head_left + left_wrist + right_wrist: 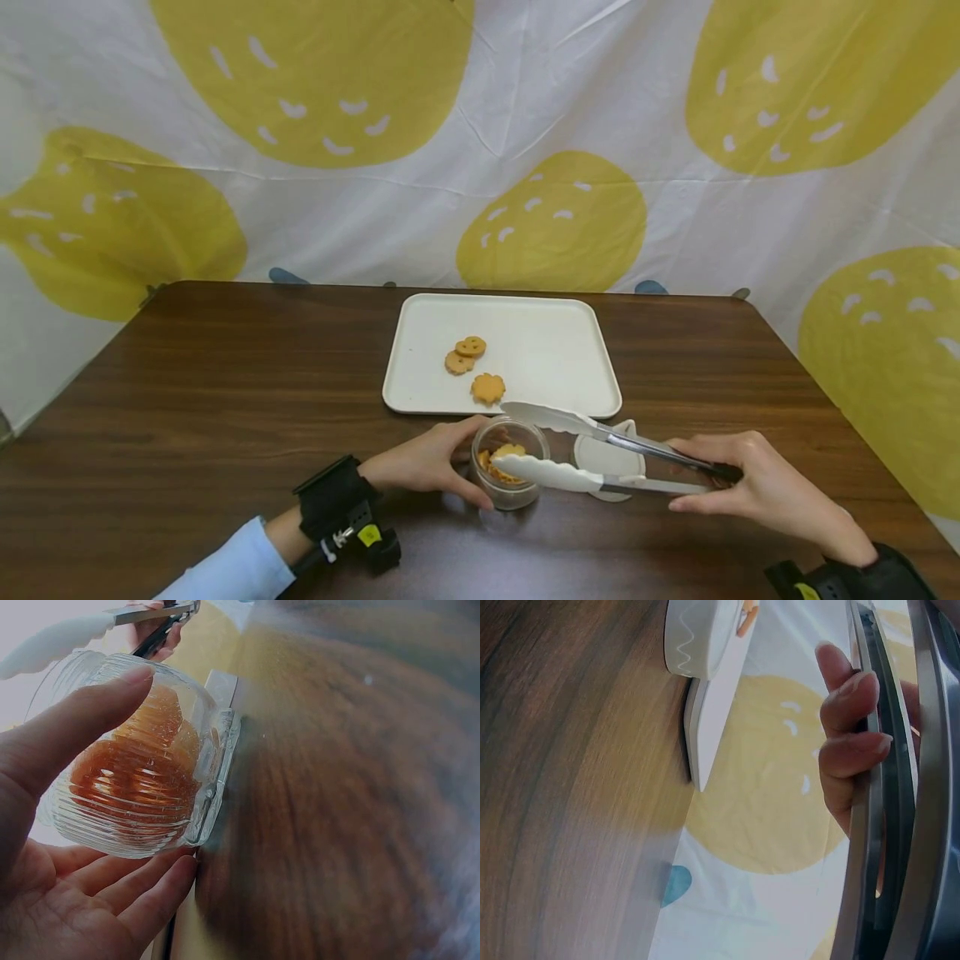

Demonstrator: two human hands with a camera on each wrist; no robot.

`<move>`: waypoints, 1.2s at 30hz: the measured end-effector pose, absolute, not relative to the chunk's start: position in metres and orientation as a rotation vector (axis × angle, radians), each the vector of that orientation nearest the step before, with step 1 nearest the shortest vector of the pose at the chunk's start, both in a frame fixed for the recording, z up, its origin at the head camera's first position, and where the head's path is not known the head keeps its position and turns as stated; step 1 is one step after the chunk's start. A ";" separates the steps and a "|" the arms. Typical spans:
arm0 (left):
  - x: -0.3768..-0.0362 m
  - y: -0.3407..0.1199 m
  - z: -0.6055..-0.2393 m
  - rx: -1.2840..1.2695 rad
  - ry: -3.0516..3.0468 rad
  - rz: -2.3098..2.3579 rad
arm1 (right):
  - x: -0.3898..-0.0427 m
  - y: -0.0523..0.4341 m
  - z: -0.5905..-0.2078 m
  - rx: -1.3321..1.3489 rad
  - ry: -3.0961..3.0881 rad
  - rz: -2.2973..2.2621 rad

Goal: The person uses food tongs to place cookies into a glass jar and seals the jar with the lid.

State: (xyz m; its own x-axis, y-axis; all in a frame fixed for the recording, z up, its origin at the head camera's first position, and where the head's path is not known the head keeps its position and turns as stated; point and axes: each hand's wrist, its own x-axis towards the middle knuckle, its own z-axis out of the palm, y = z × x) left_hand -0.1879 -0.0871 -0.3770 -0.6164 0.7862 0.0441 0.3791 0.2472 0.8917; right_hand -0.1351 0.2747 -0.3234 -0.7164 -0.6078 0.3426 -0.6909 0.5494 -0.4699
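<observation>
In the head view my left hand (431, 462) holds a ribbed glass jar (516, 500) from its left side. The left wrist view has the thumb (105, 705) on the glass and the other fingers spread along the opposite side. Golden cookies (135, 765) lie inside. My right hand (757, 483) grips metal tongs (645, 446) with white tips, their arms spread. One tip extends over the jar's mouth, the other above its far rim. In the right wrist view several curled fingers (851, 739) wrap one tong arm.
Beyond the jar lies a white tray (551, 350) bearing three cookies: a flower-shaped cookie (487, 388) and two overlapping round ones. A whitish lid (600, 457) rests right of the jar, partly behind the tongs. A lemon-patterned cloth (555, 225) hangs behind the brown wooden table (225, 400).
</observation>
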 end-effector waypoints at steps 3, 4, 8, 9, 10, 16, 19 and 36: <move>-0.188 -0.087 -0.376 1.045 2.104 1.339 | -0.137 0.271 -0.322 1.068 -2.638 0.869; -0.188 -0.087 -0.376 1.038 2.102 1.341 | -0.139 0.269 -0.321 1.051 -2.635 0.863; -0.189 -0.086 -0.377 1.041 2.103 1.347 | -0.145 0.264 -0.320 0.967 -2.604 0.783; -0.189 -0.086 -0.376 1.044 2.101 1.347 | -0.147 0.263 -0.320 0.951 -2.588 0.758; -0.189 -0.086 -0.377 1.049 2.106 1.345 | -0.149 0.262 -0.320 0.935 -2.576 0.736; -0.190 -0.087 -0.378 1.051 2.146 1.324 | -0.160 0.256 -0.319 0.878 -2.559 0.655; -0.190 -0.087 -0.378 1.057 2.149 1.321 | -0.164 0.252 -0.319 0.869 -2.592 0.647; -0.189 -0.086 -0.376 1.044 2.141 1.302 | -0.208 0.214 -0.334 0.881 -2.695 0.599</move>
State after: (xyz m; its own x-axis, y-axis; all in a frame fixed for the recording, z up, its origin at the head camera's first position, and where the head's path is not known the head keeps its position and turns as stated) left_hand -0.1891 -0.0864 -0.3761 -0.6277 0.7780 0.0262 0.3813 0.2780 0.8817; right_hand -0.2078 0.2143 -0.3341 -0.7884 -0.5073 0.3481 -0.6069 0.7337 -0.3054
